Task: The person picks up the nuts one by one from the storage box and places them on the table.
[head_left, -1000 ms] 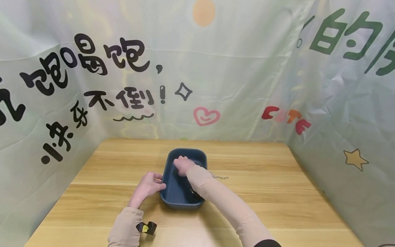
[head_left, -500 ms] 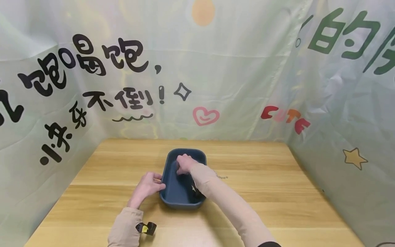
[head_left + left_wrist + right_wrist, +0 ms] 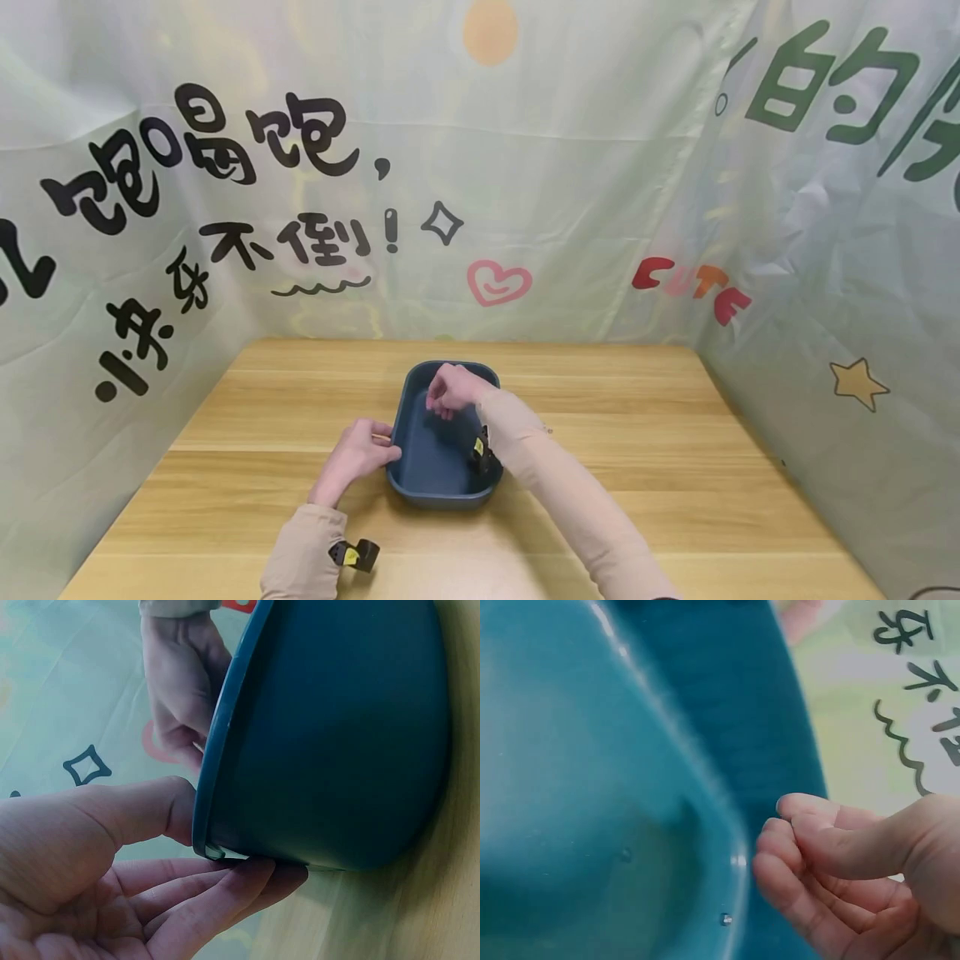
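A deep blue rectangular tub [image 3: 435, 467] stands on the wooden table. My left hand [image 3: 360, 450] grips its left rim, thumb on the rim and fingers against the outer wall in the left wrist view. My right hand [image 3: 453, 390] is over the far part of the tub, fingers curled in and thumb tip against the index finger. Nothing shows between those fingertips in the right wrist view; a tiny piece there could be hidden. A tiny shiny metal piece [image 3: 726, 919] lies on the tub floor, near the right fingers.
Just right of the tub, the end of a row of tiny rings [image 3: 549, 431] shows past the right sleeve [image 3: 555, 467], which hides the others. A wrist camera [image 3: 480, 450] hangs inside the tub's right side. Printed cloth [image 3: 570, 192] walls surround the wooden table [image 3: 637, 417].
My right hand has risen a little from the tub floor toward the far rim, and its sleeve covers more of the ring row. My left hand keeps its grip on the rim.
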Demonstrator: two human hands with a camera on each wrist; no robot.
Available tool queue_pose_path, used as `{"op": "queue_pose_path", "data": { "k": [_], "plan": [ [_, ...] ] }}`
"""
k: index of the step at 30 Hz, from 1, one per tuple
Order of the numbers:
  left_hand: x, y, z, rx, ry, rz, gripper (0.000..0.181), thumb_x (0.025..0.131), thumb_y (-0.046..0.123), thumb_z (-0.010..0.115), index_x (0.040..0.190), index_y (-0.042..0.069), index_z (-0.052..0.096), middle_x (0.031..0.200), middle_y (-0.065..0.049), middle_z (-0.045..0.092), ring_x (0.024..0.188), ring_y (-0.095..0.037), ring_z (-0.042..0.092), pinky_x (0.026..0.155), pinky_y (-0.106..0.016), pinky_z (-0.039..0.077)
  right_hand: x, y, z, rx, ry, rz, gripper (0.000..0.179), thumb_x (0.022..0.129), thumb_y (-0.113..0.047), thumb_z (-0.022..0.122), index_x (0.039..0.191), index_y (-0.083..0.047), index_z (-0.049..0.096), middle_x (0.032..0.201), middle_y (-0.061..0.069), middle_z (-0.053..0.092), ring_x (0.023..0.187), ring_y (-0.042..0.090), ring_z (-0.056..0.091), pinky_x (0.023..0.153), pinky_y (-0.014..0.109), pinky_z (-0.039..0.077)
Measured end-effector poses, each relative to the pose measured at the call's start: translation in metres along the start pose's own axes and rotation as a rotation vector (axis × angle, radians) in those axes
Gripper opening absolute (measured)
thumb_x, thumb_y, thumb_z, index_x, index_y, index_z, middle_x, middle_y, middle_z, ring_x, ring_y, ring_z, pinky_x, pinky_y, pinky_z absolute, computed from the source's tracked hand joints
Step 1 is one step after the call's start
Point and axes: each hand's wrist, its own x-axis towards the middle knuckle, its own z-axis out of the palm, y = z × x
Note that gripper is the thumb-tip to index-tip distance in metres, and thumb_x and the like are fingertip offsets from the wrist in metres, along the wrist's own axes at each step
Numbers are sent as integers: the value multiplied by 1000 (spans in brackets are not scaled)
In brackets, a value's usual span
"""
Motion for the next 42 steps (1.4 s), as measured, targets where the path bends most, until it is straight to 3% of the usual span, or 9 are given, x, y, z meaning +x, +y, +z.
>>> {"op": "queue_pose_path", "data": {
  "k": [5, 15, 23, 27, 30, 33, 39, 42],
  "plan": [
    [0, 1, 0, 6, -3, -11, 43, 79, 7, 73, 116, -15, 65, 107, -29, 73, 100, -36, 73, 85, -45, 61, -9, 5, -9, 112, 3, -29, 11, 90, 6, 66, 98, 9, 74, 85, 20, 76, 63, 11, 68, 66, 27, 63],
    [0, 1, 0, 6, -2, -2, 43, 78, 6, 72, 115, -15, 66, 107, -29, 73, 101, -36, 73, 85, -44, 61, -24, 18, -21, 311, 48, -98, 20, 91, 13, 59, 107, 22, 65, 92, 35, 71, 64, 12, 68, 71, 33, 64],
    [0, 1, 1, -5, -5, -9, 44, 78, 5, 71, 116, -15, 65, 108, -30, 73, 101, -36, 73, 86, -43, 61, -37, 21, -27, 368, 101, -129, 19, 90, 11, 62, 106, 22, 64, 95, 37, 70, 68, 22, 70, 72, 33, 64],
    [0, 1, 1, -8, -6, -7, 44, 78, 6, 71, 116, -15, 65, 107, -30, 73, 100, -36, 73, 85, -43, 61, -43, 24, -30, 386, 121, -146, 21, 91, 9, 62, 107, 24, 62, 98, 41, 68, 66, 17, 69, 73, 37, 64],
    [0, 0, 1, -9, -2, -3, 43, 77, 6, 71, 115, -15, 66, 106, -29, 73, 99, -36, 74, 85, -43, 61, -49, 28, -33, 414, 150, -157, 20, 92, 8, 62, 106, 23, 62, 97, 42, 67, 64, 10, 66, 79, 51, 62],
    [1, -1, 0, -10, -2, -4, 43, 77, 6, 71, 115, -15, 66, 107, -29, 73, 99, -36, 74, 85, -42, 62, -55, 33, -36, 436, 195, -173, 17, 91, 8, 63, 103, 20, 65, 92, 38, 68, 65, 13, 68, 82, 64, 57],
    [1, -1, 1, -3, -8, -12, 44, 79, 6, 71, 117, -15, 65, 109, -30, 72, 101, -37, 73, 84, -42, 62, -69, 49, -40, 478, 294, -174, 16, 89, 6, 67, 101, 18, 66, 85, 31, 70, 69, 26, 70, 78, 59, 60],
    [1, 0, 1, 1, -10, -12, 44, 79, 6, 71, 117, -15, 65, 110, -31, 72, 101, -37, 73, 85, -42, 62, -78, 56, -42, 489, 336, -166, 19, 89, 5, 68, 103, 18, 66, 87, 31, 70, 71, 26, 70, 77, 55, 61]
  ]
}}
